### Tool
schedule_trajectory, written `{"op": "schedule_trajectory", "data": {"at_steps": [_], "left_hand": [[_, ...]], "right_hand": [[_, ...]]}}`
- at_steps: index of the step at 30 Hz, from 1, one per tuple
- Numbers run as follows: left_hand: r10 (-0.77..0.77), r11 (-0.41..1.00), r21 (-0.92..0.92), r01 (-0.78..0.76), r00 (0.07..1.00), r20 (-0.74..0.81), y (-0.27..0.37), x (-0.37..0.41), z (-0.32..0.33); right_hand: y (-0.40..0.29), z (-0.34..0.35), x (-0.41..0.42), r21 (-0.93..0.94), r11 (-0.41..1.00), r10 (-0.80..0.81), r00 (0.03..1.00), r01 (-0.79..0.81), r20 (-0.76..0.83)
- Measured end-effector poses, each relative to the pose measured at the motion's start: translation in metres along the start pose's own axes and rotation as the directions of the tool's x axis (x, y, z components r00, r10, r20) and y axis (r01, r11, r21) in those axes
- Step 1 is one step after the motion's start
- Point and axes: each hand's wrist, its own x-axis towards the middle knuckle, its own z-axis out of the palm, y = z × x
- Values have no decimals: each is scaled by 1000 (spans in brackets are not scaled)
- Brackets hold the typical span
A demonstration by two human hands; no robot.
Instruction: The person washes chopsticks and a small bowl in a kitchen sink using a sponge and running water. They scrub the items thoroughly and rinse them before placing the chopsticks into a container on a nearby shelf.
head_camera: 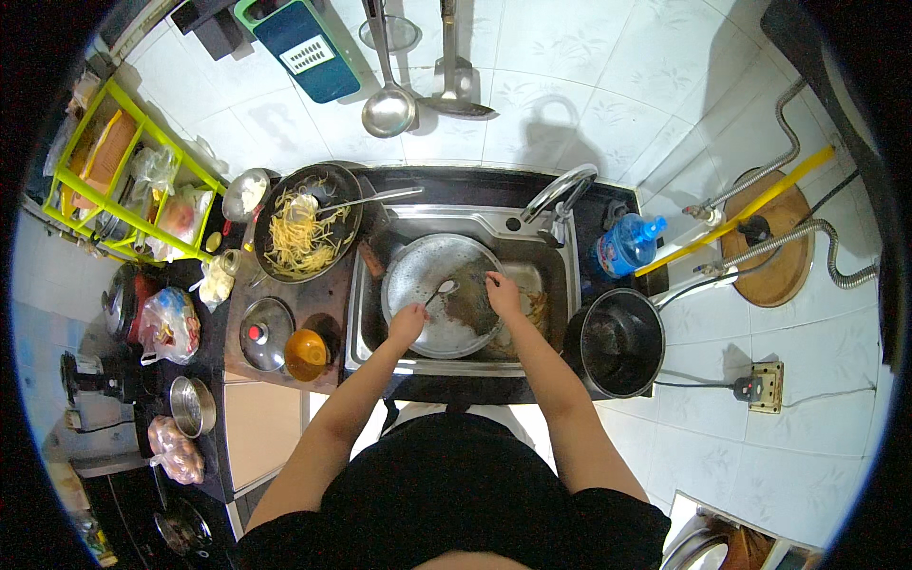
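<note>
Before me a large round metal basin (pixel 442 249) sits in the stainless-steel sink (pixel 456 365). My left hand (pixel 407 324) grips the thin handle of a small spoon (pixel 447 286), its bowl raised over the basin. Over the basin's right side is my right hand (pixel 503 295), its fingertips drawn close together. Whether anything small is between those fingers cannot be seen. Wet, brownish residue marks the basin's inside. Yellowish scraps (pixel 536 311) lie on the sink floor beneath my right forearm. The curved faucet (pixel 563 192) stands at the sink's back right corner.
To the left, a frying pan (pixel 306 235) holds shredded yellow food and a metal utensil. Nearer are a glass lid (pixel 266 333) and an orange bowl (pixel 306 354). At right stand a dark pot (pixel 622 342) and a blue-capped plastic bottle (pixel 627 246). A ladle (pixel 390 110) hangs behind.
</note>
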Motion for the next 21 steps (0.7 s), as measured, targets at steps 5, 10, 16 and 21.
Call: {"op": "schedule_trajectory", "data": {"at_steps": [5, 10, 16, 21], "left_hand": [[-42, 998, -41, 41, 999, -24, -7, 1, 2], [60, 991, -113, -72, 993, -101, -15, 8, 7], [152, 968, -206, -142, 988, 32, -21, 14, 14], [161, 938, -308, -157, 987, -14, -9, 10, 18]], "right_hand": [[-22, 4, -10, -6, 998, -69, 994, 68, -86], [-23, 4, -8, 18, 1000, 13, 995, -11, -100], [-14, 16, -17, -178, 863, -505, 824, 474, -258], [-55, 42, -67, -61, 904, -425, 905, 422, -35]]}}
